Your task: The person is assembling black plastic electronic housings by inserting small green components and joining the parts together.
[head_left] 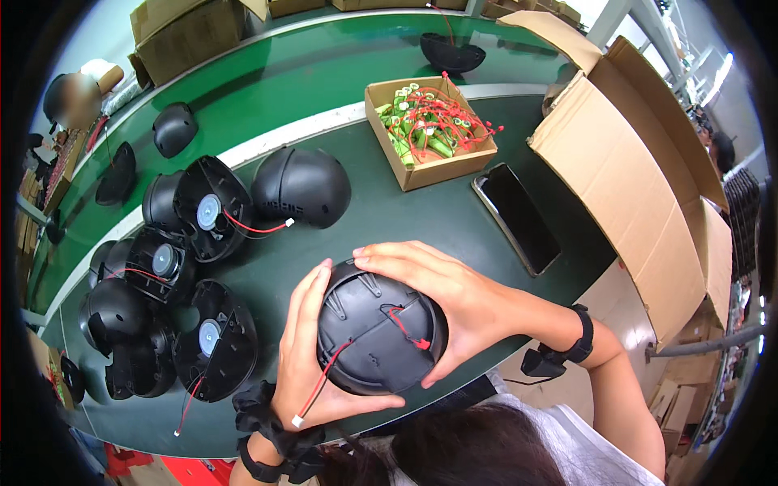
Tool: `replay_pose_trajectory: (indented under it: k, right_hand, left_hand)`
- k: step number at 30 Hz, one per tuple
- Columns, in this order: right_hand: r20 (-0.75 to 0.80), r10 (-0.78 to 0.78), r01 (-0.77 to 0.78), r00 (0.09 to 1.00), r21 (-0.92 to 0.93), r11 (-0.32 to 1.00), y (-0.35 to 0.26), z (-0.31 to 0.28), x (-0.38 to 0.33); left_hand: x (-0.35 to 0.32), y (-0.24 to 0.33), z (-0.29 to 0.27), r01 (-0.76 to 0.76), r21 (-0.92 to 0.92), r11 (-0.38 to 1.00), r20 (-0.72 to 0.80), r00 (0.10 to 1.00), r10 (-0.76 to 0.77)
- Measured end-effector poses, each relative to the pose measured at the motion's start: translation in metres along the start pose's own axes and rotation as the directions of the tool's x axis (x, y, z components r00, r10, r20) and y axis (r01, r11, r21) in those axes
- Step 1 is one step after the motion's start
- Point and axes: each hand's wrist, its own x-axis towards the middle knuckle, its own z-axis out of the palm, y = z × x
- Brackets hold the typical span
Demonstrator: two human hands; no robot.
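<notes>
My left hand (304, 356) and right hand (454, 304) clamp the round black plastic housing (381, 328) by its rim, just in front of the dark phone (519, 217). It seems light, rigid and smooth; the thin red wire (324, 381) looks fragile, so grip the rim.

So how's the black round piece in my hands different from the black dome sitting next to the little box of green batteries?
The round piece is held between the left hand and right hand, flat ribbed face up, red wires showing. The dome rests on the table, smooth curved side up, touched by neither hand. Both are black, round plastic.
</notes>
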Motion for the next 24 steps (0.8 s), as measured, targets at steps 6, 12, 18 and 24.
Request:
replay_pose_trajectory:
  k: [6, 12, 18, 24]
  right_hand:
    - [-0.302, 0.297, -0.045, 0.906, 0.627, 0.778, 0.020, 0.044, -0.005]
    - [-0.369, 0.212, -0.007, 0.905, 0.486, 0.874, 0.010, 0.036, 0.000]
    - [-0.277, 0.275, -0.099, 0.920, 0.516, 0.851, 0.021, 0.036, 0.003]
    - [0.049, -0.017, 0.026, 0.999, -0.188, 0.982, -0.018, -0.016, 0.026]
  left_hand:
    - [0.003, -0.005, 0.008, -0.057, 0.065, 0.996, -0.046, 0.997, 0.060]
    - [0.002, 0.005, 0.004, -0.108, 0.076, 0.991, -0.131, 0.984, 0.118]
    - [0.006, -0.009, 0.005, -0.083, 0.068, 0.994, -0.122, 0.988, 0.091]
    - [0.001, -0.005, 0.000, -0.029, 0.041, 0.999, -0.047, 0.998, 0.031]
